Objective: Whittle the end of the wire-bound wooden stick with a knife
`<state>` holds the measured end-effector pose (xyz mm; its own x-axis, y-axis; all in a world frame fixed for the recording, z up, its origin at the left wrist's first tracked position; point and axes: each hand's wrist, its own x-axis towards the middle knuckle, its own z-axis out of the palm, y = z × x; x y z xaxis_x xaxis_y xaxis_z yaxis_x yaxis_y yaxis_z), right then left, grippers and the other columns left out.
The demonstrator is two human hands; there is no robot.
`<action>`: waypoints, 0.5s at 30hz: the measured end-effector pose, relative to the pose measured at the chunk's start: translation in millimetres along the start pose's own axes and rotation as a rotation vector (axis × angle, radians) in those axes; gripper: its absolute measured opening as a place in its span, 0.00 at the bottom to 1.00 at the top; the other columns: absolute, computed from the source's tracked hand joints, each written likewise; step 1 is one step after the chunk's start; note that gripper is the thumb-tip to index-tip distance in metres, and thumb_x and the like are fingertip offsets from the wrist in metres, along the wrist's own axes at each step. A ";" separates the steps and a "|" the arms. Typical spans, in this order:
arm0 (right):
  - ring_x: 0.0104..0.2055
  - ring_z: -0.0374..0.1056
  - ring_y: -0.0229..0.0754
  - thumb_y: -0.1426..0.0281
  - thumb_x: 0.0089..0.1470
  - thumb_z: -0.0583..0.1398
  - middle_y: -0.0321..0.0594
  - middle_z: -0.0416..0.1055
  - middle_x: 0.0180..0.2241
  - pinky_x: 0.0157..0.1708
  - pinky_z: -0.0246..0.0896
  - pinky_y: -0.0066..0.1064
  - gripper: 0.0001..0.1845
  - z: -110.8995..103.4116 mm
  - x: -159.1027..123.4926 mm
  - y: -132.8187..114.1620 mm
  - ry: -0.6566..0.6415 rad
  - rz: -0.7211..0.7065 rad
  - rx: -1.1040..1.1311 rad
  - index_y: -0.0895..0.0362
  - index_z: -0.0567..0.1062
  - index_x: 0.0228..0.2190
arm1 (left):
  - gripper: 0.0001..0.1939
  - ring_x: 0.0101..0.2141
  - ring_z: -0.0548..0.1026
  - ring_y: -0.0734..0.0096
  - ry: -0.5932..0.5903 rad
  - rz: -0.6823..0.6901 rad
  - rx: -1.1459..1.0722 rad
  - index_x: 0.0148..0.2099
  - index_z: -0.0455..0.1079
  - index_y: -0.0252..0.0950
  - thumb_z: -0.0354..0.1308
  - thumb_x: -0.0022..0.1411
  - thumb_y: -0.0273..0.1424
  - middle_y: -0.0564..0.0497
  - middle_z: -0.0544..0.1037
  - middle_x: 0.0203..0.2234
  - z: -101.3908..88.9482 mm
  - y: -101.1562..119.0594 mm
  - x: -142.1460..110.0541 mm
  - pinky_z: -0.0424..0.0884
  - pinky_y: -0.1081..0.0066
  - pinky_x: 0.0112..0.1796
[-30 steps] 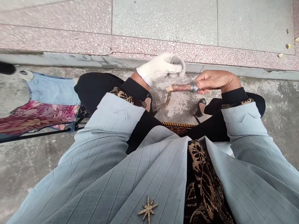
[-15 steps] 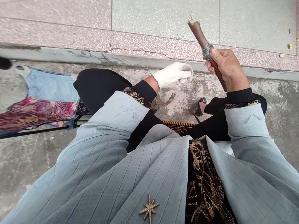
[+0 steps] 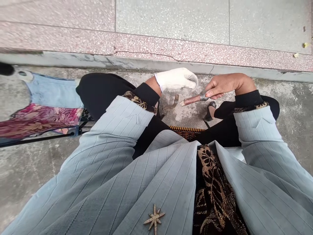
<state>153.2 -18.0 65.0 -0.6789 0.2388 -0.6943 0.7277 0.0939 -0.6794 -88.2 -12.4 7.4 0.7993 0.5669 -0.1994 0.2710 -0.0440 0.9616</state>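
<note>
My right hand [image 3: 226, 85] is bare and closed round a short wooden stick [image 3: 191, 100]. Its pale cut end points left and down. A coil of grey wire [image 3: 203, 96] is wound round the stick right beside my fingertips. To the left, my left hand [image 3: 177, 79] wears a white knitted glove, its fingers curled together a little above the stick's cut end and apart from it. Whatever those fingers hold, perhaps a thin strand, is too small to make out. Below, a second bent piece of wood [image 3: 174, 101] lies on the concrete.
A raised kerb [image 3: 137, 63] with speckled tiles runs across the front. At the left stands a folding chair [image 3: 57, 89] with blue and floral fabric. The woven edge of a wicker seat [image 3: 187, 132] shows between my legs, near my shoe [image 3: 209, 112].
My right hand has lowered and turned the stick, which pointed up and away before and now points left. My left hand has shifted slightly left, its fingers still curled.
</note>
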 end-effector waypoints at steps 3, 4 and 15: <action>0.24 0.61 0.35 0.38 0.53 0.63 0.33 0.66 0.20 0.27 0.55 0.29 0.32 3.5 -6.2 -1.0 0.173 -0.114 0.099 0.56 0.75 0.25 | 0.06 0.25 0.67 0.78 0.074 0.046 -0.155 0.35 0.74 0.31 0.64 0.57 0.29 0.52 0.72 0.25 1.8 -2.6 3.6 0.62 0.73 0.29; 0.24 0.62 0.36 0.38 0.53 0.63 0.34 0.67 0.21 0.27 0.56 0.29 0.32 5.5 -7.2 -1.1 0.281 -0.142 0.129 0.56 0.75 0.26 | 0.04 0.25 0.66 0.78 0.120 0.061 -0.191 0.34 0.73 0.31 0.63 0.59 0.28 0.53 0.71 0.24 3.0 -2.4 4.7 0.61 0.74 0.29; 0.31 0.66 0.43 0.39 0.60 0.56 0.42 0.74 0.31 0.32 0.62 0.35 0.29 9.0 26.1 7.0 1.031 -0.095 0.352 0.52 0.67 0.30 | 0.07 0.22 0.64 0.79 0.165 -0.021 -0.229 0.35 0.71 0.33 0.59 0.65 0.31 0.54 0.68 0.22 22.0 3.2 8.6 0.61 0.75 0.28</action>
<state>139.7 -19.8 40.0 -0.2043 0.9552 -0.2139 0.4967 -0.0872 -0.8635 -68.8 -25.8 4.6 0.6915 0.6929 -0.2040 0.1435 0.1451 0.9790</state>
